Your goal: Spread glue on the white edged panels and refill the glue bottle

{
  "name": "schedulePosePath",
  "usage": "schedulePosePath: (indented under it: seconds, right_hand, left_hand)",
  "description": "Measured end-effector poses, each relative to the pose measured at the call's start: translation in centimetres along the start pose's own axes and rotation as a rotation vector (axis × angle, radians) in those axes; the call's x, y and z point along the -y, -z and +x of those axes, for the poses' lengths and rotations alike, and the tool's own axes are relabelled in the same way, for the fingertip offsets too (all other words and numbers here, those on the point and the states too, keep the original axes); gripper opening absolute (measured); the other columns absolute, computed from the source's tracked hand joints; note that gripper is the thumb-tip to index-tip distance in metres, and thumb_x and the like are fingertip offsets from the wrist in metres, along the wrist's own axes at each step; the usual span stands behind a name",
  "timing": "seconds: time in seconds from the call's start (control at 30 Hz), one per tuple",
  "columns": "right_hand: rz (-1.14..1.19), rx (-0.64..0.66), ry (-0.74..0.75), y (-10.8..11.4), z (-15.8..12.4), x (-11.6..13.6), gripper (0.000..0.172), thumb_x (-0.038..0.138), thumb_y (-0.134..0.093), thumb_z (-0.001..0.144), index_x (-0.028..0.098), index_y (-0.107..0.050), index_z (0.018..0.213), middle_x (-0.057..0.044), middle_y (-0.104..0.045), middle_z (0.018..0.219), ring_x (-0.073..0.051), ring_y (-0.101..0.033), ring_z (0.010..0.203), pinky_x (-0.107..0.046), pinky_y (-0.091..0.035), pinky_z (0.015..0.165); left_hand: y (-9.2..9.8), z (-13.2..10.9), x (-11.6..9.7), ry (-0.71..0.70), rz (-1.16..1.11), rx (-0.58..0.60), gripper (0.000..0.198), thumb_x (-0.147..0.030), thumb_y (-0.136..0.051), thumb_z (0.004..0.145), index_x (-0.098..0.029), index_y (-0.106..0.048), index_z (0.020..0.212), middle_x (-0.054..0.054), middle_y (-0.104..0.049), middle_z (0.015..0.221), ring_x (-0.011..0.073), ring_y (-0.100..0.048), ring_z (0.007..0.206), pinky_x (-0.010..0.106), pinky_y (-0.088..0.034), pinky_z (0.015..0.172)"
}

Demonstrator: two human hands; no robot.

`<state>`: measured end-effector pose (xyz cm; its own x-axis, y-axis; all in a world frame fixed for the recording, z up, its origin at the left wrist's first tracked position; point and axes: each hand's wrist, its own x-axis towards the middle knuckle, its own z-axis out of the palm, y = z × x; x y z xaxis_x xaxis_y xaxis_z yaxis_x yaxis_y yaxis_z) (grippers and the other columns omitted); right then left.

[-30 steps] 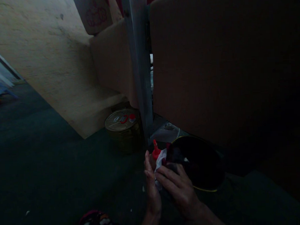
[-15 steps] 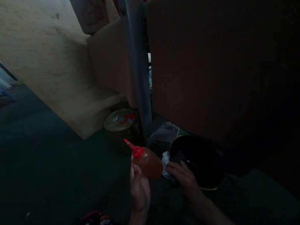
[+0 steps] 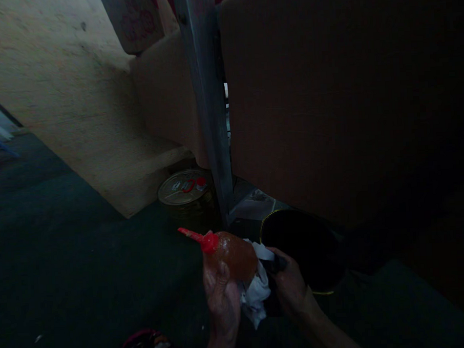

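My left hand (image 3: 222, 300) is closed round a squeeze bottle (image 3: 235, 257) of amber-brown liquid. The bottle lies tilted, its red nozzle cap pointing up and to the left. At the bottle's base, my right hand (image 3: 292, 281) grips a crumpled white cloth (image 3: 257, 296), which looks like a rag or tissue, along with something dark. The cloth touches the bottle's lower end and hangs below it. Dim light hides the dark item's exact kind and some of my right fingers.
A dark bucket (image 3: 270, 218) with a yellow rim stands right of my hands. A metal drum (image 3: 182, 189) with a red cap and handle sits ahead, beside a metal post (image 3: 210, 118). Wooden panels (image 3: 309, 99) rise behind, over a dark green floor (image 3: 86, 278).
My right hand has brought the white cloth from the bucket's edge against the bottle's base, and more of it shows. The bottle has tipped further, its nozzle lower and further left.
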<state>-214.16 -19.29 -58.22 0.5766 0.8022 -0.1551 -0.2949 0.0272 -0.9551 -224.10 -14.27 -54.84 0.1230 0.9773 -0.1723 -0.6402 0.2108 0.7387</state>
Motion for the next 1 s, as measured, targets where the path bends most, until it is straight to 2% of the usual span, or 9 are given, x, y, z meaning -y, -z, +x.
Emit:
schedulePosePath:
  seconds: [0.17,0.33,0.37,0.5,0.57,0.67,0.77,0.9,1.0]
  right_hand:
    - [-0.110,0.107,0.077,-0.4,-1.3,-0.4,0.019,0.034,-0.064,0.069,0.017,-0.070,0.077,-0.003,-0.070,0.071,-0.020,-0.065,0.068,-0.030,-0.052,0.062]
    - [-0.408,0.481,0.323,0.5,-1.8,0.7,0.021,0.012,-0.052,0.066,0.019,-0.071,0.073,-0.002,-0.070,0.073,-0.019,-0.066,0.068,-0.025,-0.051,0.058]
    - [-0.441,0.463,0.375,0.9,-1.7,1.2,0.024,0.010,-0.052,0.064,0.019,-0.071,0.074,-0.003,-0.071,0.076,-0.020,-0.067,0.070,-0.026,-0.052,0.059]
    - [-0.451,0.127,0.576,1.8,-1.1,4.2,0.028,0.008,-0.057,0.061,0.021,-0.070,0.082,-0.006,-0.072,0.085,-0.022,-0.068,0.079,-0.029,-0.054,0.070]
    - [-0.449,0.086,0.660,1.6,-1.1,5.4,0.028,0.008,-0.059,0.062,0.022,-0.069,0.084,-0.006,-0.071,0.090,-0.021,-0.067,0.083,-0.029,-0.054,0.072]
    - [-0.518,0.110,0.734,0.7,-1.1,5.9,0.037,0.007,-0.057,0.064,0.023,-0.068,0.095,-0.008,-0.069,0.100,-0.022,-0.065,0.092,-0.033,-0.053,0.077]
    - [-0.529,0.166,0.665,0.4,-0.7,5.3,0.038,0.007,-0.053,0.064,0.023,-0.068,0.095,-0.008,-0.069,0.099,-0.022,-0.065,0.092,-0.034,-0.052,0.077]
    - [-0.433,0.290,0.539,1.3,0.0,5.0,0.024,0.008,-0.056,0.060,0.020,-0.065,0.078,-0.006,-0.069,0.087,-0.020,-0.065,0.082,-0.029,-0.051,0.073]
    - [-0.446,0.285,0.499,1.9,0.2,5.3,0.021,0.008,-0.056,0.058,0.019,-0.062,0.075,-0.005,-0.068,0.083,-0.018,-0.065,0.078,-0.027,-0.049,0.070]
  left_hand:
    - [0.2,0.0,-0.1,-0.020,0.034,-0.009,0.079,-0.044,-0.075,0.058,-0.029,-0.043,0.129,0.008,-0.051,0.131,0.0316,-0.043,0.123,0.044,-0.034,0.101]
    - [1.4,0.6,-0.3,-0.056,0.125,0.088,0.080,-0.038,-0.076,0.060,-0.027,-0.040,0.131,0.008,-0.049,0.132,0.0303,-0.047,0.119,0.039,-0.039,0.098]
    - [1.7,0.7,-0.2,-0.059,0.146,0.100,0.082,-0.036,-0.076,0.059,-0.026,-0.039,0.131,0.008,-0.050,0.131,0.0302,-0.047,0.119,0.038,-0.040,0.098]
    - [2.4,0.7,0.6,-0.039,0.206,0.182,0.078,-0.041,-0.070,0.065,-0.025,-0.037,0.134,0.009,-0.046,0.135,0.0301,-0.040,0.125,0.040,-0.032,0.104]
    - [2.7,0.3,1.3,-0.003,0.232,0.249,0.073,-0.044,-0.065,0.070,-0.024,-0.037,0.134,0.009,-0.040,0.140,0.0308,-0.035,0.129,0.041,-0.029,0.106]
    - [3.2,-0.2,2.3,0.017,0.277,0.365,0.071,-0.050,-0.060,0.073,-0.022,-0.038,0.135,0.010,-0.034,0.144,0.0327,-0.030,0.131,0.043,-0.031,0.105]
    - [3.6,-0.5,2.9,-0.005,0.301,0.433,0.074,-0.055,-0.062,0.069,-0.021,-0.042,0.132,0.010,-0.034,0.144,0.0339,-0.026,0.133,0.043,-0.030,0.105]
    - [3.5,-0.8,3.0,0.018,0.280,0.416,0.076,-0.056,-0.065,0.065,-0.021,-0.045,0.129,0.012,-0.039,0.140,0.0351,-0.032,0.130,0.045,-0.030,0.105]
    - [3.5,-0.9,3.2,0.044,0.285,0.412,0.079,-0.056,-0.068,0.062,-0.020,-0.046,0.129,0.012,-0.042,0.137,0.0360,-0.034,0.128,0.046,-0.029,0.105]
